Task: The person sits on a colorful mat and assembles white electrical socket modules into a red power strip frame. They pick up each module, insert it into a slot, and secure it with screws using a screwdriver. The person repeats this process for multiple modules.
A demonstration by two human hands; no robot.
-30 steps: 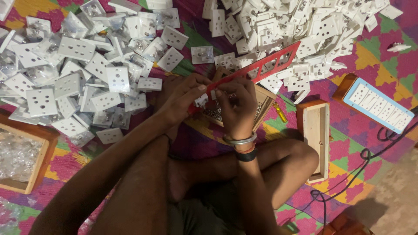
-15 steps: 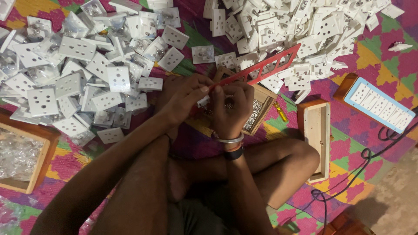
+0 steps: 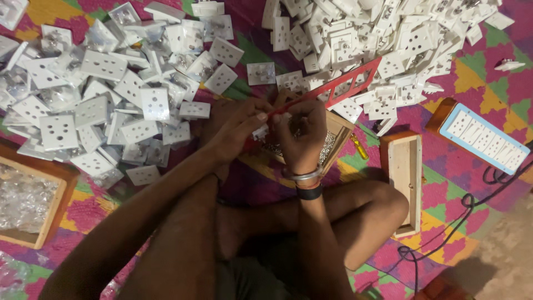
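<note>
While a wooden tray (image 3: 53, 214) of clear bits sits far left beside a heap of white socket plates (image 3: 105, 111), the left hand (image 3: 236, 130) pinches a small white socket piece (image 3: 260, 132) w/ fingers curled tight. Just right, the right hand (image 3: 302, 136) grips the red slotted frame (image 3: 333, 89), fingers closed round its lower end. Further right: empty wooden box (image 3: 404, 183), then white switch panel (image 3: 483, 138).

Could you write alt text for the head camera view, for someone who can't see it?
Both hands, left hand and right hand, hold a red frame over a person's crossed legs. White socket plates lie heaped on a patterned mat.
</note>
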